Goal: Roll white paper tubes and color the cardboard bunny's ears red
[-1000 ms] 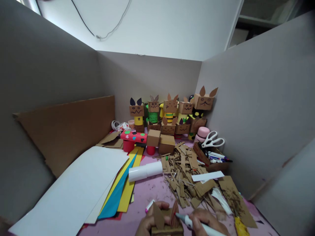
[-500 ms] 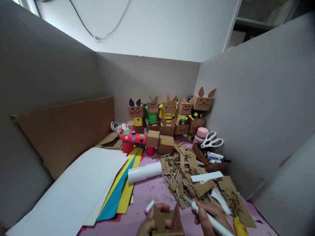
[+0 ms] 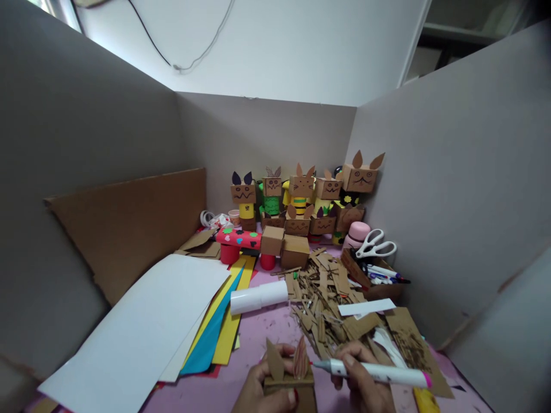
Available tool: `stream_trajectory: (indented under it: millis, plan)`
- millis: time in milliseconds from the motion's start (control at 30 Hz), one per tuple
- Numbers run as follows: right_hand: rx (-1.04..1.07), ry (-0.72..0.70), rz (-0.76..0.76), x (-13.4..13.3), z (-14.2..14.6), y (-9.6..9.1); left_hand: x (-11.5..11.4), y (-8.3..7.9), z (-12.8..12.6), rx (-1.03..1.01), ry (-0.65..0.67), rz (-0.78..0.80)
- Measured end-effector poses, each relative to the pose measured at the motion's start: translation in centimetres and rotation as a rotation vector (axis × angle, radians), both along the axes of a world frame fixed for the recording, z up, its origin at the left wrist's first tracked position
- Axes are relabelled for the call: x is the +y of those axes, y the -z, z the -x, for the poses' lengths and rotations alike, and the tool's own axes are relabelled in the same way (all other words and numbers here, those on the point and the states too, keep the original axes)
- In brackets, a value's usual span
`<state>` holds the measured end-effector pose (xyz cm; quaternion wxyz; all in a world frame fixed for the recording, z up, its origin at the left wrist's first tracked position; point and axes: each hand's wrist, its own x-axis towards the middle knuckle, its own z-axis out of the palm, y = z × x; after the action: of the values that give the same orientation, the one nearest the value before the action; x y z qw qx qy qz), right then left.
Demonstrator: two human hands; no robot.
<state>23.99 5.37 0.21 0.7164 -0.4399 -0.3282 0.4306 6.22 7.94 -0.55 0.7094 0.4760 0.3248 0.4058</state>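
Note:
My left hand point(image 3: 258, 390) is closed around a small cardboard box head point(image 3: 297, 396) with two upright leaf-shaped ears, low in the view. The left ear is plain brown, while the right ear point(image 3: 301, 358) carries reddish stripes. In my right hand point(image 3: 365, 381) is a white marker point(image 3: 390, 374) with a pink end, held level. Its grey-blue front end points left, with the reddish tip very close to the striped ear; whether it touches I cannot tell. The box's lower part is cut off by the frame.
Cardboard scraps point(image 3: 321, 298) are heaped beyond my right hand, near a pen box point(image 3: 383, 287) with white scissors point(image 3: 376, 244). White sheets point(image 3: 142, 327) and coloured paper lie left. A white roll point(image 3: 259, 296) lies mid-table. Box-headed animal figures point(image 3: 301, 186) stand at the back.
The marker has swung to a level position and its tip has come to the striped ear. The box is tilted more upright, with my left thumb now showing on its front.

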Motion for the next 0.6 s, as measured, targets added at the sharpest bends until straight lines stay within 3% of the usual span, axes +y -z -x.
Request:
stream_trajectory:
  millis: [133, 300, 600]
  plan:
    - [0.099, -0.119, -0.012, 0.72, -0.32, 1.15, 0.14, -0.12, -0.35, 0.005, 0.021, -0.072]
    - [0.047, -0.001, -0.051, 0.38, 0.29, 1.06, 0.06, 0.02, -0.55, -0.023, 0.024, -0.091]
    - [-0.089, 0.028, -0.107, -0.08, 0.5, 0.89, 0.38, 0.55, -0.14, 0.014, -0.032, -0.118]
